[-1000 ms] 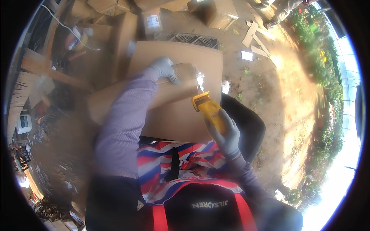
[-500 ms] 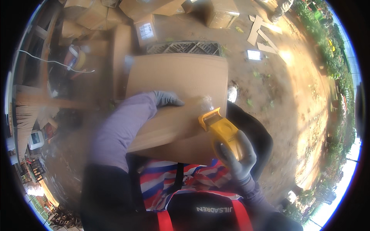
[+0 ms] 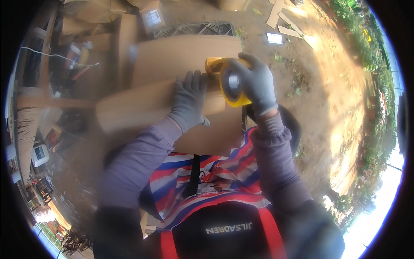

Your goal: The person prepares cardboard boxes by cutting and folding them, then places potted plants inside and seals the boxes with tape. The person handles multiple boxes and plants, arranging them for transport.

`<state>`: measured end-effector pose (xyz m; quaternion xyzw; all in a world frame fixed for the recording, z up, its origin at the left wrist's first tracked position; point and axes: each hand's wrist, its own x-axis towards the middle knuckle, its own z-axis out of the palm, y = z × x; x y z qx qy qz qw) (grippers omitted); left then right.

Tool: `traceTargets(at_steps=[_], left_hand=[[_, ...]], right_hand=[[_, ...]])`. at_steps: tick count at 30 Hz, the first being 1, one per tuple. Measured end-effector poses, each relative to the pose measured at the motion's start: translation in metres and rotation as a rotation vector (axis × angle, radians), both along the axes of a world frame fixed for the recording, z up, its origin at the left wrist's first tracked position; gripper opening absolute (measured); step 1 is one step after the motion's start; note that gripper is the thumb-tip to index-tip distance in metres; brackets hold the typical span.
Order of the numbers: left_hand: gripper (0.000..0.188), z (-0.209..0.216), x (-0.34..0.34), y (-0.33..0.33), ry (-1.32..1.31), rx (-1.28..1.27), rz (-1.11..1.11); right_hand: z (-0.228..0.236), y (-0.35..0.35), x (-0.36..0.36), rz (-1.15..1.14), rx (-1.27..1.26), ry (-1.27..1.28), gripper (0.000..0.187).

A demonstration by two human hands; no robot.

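A brown cardboard box (image 3: 151,60) lies in front of my lap, its loose flap (image 3: 129,105) reaching out to the left. My left hand (image 3: 189,101), in a grey glove, presses on the cardboard with its fingers spread. Close to its fingertips, at the right part of the box, my gloved right hand (image 3: 258,82) grips a yellow tape dispenser (image 3: 238,100). The dispenser's head meets the cardboard seam, and a tape roll shows inside its round body. Whether tape is stuck down there, I cannot tell.
Beyond the box lies a dark plastic crate (image 3: 194,29). A labelled carton (image 3: 153,19) and more cartons stand at the far left. Cardboard strips (image 3: 291,26) and a white labelled sheet (image 3: 274,38) lie on the dirt floor. Plants (image 3: 366,52) line the right side.
My right hand has carried the tape dispenser forward from near my lap onto the box. My left hand has turned and now lies spread on the cardboard. The flap reaches further left.
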<state>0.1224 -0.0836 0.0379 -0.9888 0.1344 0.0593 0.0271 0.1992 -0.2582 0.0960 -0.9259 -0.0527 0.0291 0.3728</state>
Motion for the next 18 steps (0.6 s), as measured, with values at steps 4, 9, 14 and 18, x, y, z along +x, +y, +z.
traceTargets(at_steps=[4, 9, 14, 18], left_hand=[[0.126, -0.017, 0.025, 0.000, 0.050, -0.100, 0.103], [0.123, -0.056, 0.084, 0.022, 0.356, -0.184, 0.148], [0.107, -0.056, 0.129, 0.058, 0.823, -0.788, 0.101], [0.092, -0.075, 0.133, 0.055, 1.089, -0.706, 0.117]], right_hand=[[0.027, -0.002, -0.011, 0.144, -0.017, -0.064, 0.033], [-0.010, -0.046, -0.133, 0.059, 0.127, -0.174, 0.051], [-0.047, -0.046, -0.122, 0.032, 0.204, -0.226, 0.051], [-0.024, -0.055, -0.131, 0.016, 0.162, -0.179, 0.050]])
